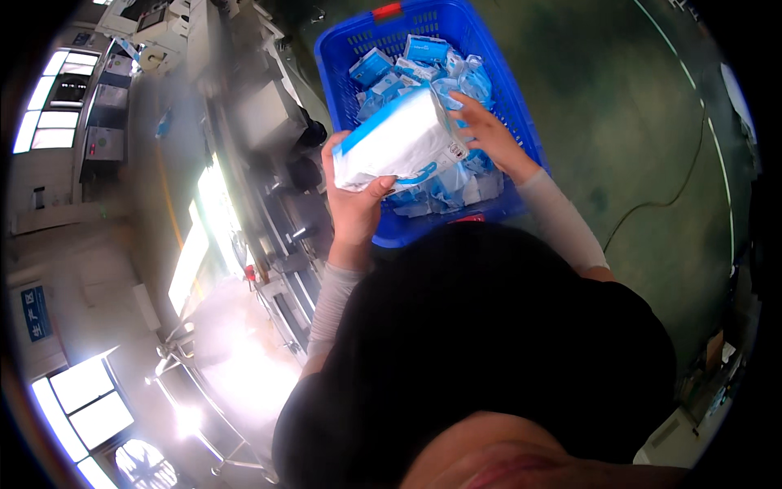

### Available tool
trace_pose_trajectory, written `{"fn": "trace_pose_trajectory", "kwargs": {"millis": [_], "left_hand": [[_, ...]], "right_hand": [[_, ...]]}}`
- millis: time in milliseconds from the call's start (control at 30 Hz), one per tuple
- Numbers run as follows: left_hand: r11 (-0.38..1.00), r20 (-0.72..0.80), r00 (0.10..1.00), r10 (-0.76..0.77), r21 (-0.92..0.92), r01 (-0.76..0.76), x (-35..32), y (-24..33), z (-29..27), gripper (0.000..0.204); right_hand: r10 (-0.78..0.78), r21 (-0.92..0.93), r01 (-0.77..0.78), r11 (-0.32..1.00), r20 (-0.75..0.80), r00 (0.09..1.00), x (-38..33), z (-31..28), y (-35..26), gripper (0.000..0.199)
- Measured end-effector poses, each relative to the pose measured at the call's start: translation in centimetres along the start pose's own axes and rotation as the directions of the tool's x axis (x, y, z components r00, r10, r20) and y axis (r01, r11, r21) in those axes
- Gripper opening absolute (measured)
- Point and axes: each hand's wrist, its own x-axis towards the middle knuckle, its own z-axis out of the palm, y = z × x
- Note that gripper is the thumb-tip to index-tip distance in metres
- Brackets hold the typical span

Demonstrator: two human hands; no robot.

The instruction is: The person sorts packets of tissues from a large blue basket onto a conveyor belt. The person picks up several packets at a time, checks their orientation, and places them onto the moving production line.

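One blue plastic crate with latticed walls (pixel 349 49) stood on the green floor (pixel 619 122), filled with a heap of small blue-and-white wrapped packs (pixel 423 50); they overlapped too much to count, though at least ten showed. One larger white soft-wrapped pack with a blue edge (pixel 399 143) was held above the crate's near-left corner.

The left hand (pixel 354 200) came up from below with the forearm nearly upright, in a pale grey sleeve, its fingers curled over the pack's left end and its thumb pressed under the lower edge, gripping it. The right hand (pixel 482 130) reached in over the crate's near-right side, palm laid against the pack's right end, fingers spread loosely; whether they closed on the pack could not be told.

The person's dark clothing hid the crate's near wall. The machinery (pixel 269 122) to the left was blurred and washed out by glare.
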Motion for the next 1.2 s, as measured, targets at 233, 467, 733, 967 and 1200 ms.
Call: {"fn": "trace_pose_trajectory", "kwargs": {"millis": [233,467,733,967,1200], "left_hand": [[0.875,0.162,0.986,-0.026,0.48,-0.056,-0.6,-3.1,-0.7,0.076],[0.786,0.226,0.961,0.157,0.56,-0.26,-2.2,-4.8,-0.9,0.067],[0.768,0.334,0.92,0.205,0.528,-0.363,-0.6,-3.8,1.2,0.058],[0.973,0.222,0.965,-0.137,-0.15,0.173,-0.9,-4.6,1.4,0.055],[0.853,0.327,0.867,-0.376,-0.245,0.462,0.3,-4.5,2.4,0.076]], "right_hand": [[-0.205,-0.139,0.218,0.966,0.098,0.974,-4.0,-0.3,-1.9,0.039],[-0.256,-0.271,0.24,0.932,-0.023,0.966,-3.3,1.8,-1.3,0.031],[-0.077,0.449,0.181,0.875,-0.239,0.968,-2.8,2.6,0.2,0.027],[-0.116,0.726,-0.194,0.659,0.354,0.928,-2.3,1.4,-1.9,0.021],[-0.481,-0.16,0.488,0.858,0.08,0.873,-1.6,-1.9,2.2,0.046]]}}
